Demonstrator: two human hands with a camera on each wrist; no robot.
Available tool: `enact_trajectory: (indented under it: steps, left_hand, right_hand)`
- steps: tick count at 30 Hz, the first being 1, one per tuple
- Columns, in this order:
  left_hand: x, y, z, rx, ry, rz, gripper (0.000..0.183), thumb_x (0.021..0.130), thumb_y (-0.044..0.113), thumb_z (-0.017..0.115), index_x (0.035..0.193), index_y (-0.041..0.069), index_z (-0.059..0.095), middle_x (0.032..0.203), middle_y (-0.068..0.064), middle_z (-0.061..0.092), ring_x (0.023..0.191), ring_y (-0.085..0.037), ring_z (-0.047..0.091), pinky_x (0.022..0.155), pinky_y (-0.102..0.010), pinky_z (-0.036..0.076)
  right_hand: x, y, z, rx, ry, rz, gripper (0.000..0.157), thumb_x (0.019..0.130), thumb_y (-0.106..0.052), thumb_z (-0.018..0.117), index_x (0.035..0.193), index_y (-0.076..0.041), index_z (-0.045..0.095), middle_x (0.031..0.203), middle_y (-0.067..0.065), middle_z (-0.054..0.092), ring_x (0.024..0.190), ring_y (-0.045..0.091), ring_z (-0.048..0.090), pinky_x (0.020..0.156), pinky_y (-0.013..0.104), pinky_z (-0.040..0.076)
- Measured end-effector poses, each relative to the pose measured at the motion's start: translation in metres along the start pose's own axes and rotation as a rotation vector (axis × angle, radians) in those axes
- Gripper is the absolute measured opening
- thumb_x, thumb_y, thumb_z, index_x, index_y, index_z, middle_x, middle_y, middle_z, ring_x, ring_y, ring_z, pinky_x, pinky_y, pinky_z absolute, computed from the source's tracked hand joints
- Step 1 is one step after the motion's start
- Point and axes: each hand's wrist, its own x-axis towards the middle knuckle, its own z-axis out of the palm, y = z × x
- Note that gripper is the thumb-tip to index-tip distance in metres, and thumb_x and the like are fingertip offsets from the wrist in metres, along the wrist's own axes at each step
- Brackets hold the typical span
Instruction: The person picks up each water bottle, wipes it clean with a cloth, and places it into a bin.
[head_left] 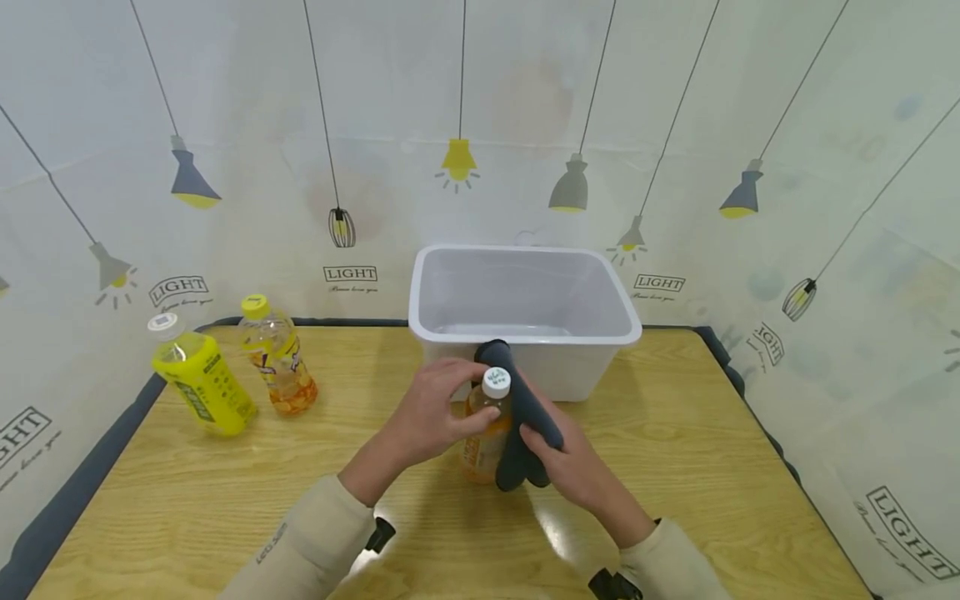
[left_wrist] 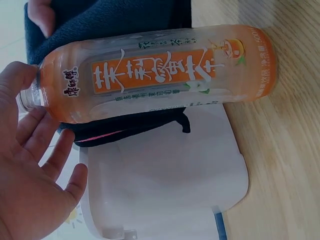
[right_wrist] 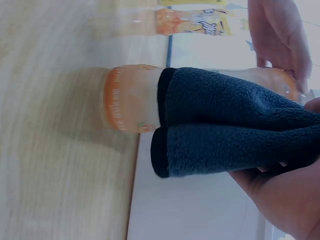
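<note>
A clear drink bottle (head_left: 482,454) with an orange label and white cap stands upright on the table in front of the white bin. My left hand (head_left: 429,414) pinches it around the neck with thumb and fingers, just below the cap. In the left wrist view the label of the bottle (left_wrist: 155,75) faces the camera. My right hand (head_left: 573,467) grips a folded dark blue-grey cloth (head_left: 531,412), which lies along the bottle's right side. The fuzzy cloth (right_wrist: 215,115) hangs in two folds in the right wrist view and covers the bottle's middle.
At the back stands a white plastic bin (head_left: 592,362), close behind both hands. To the left, a yellow-green bottle (head_left: 204,383) and a yellow-capped bottle (head_left: 281,371) with orange contents stand on the wooden table (head_left: 720,467). A lamp-patterned curtain (head_left: 405,100) surrounds the table.
</note>
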Motion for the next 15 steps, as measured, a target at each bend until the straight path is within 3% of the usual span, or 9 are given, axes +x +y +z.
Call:
enact_trajectory:
  steps: [7,10,15]
  left_hand:
    - [0.0,0.001,0.0,-0.009,-0.007,-0.016,0.042,0.082,0.032,0.077,0.118,0.012,0.067,0.114,0.0,0.071,0.112,-0.018,0.062,0.1,-0.041,0.047]
    - [0.0,0.001,0.0,-0.015,-0.007,-0.015,0.041,0.082,0.031,0.077,0.117,0.013,0.067,0.114,0.001,0.071,0.111,-0.017,0.062,0.099,-0.04,0.047]
    - [0.0,0.001,0.0,-0.012,0.007,0.006,0.04,0.081,0.03,0.077,0.115,0.012,0.068,0.112,0.002,0.071,0.109,-0.017,0.063,0.098,-0.04,0.047]
  right_hand:
    - [-0.006,0.013,0.005,-0.007,-0.007,0.052,0.06,0.103,-0.015,0.045,0.157,-0.022,0.018,0.158,0.011,0.032,0.14,0.029,0.038,0.109,0.047,0.04]
    - [-0.012,0.022,0.007,0.003,-0.05,0.133,0.059,0.103,-0.016,0.044,0.157,-0.019,0.018,0.154,0.014,0.038,0.136,0.031,0.045,0.106,0.05,0.042]
    - [-0.018,0.036,0.012,-0.009,-0.124,0.225,0.059,0.103,-0.015,0.044,0.156,-0.016,0.02,0.152,0.015,0.041,0.136,0.03,0.044,0.109,0.051,0.038]
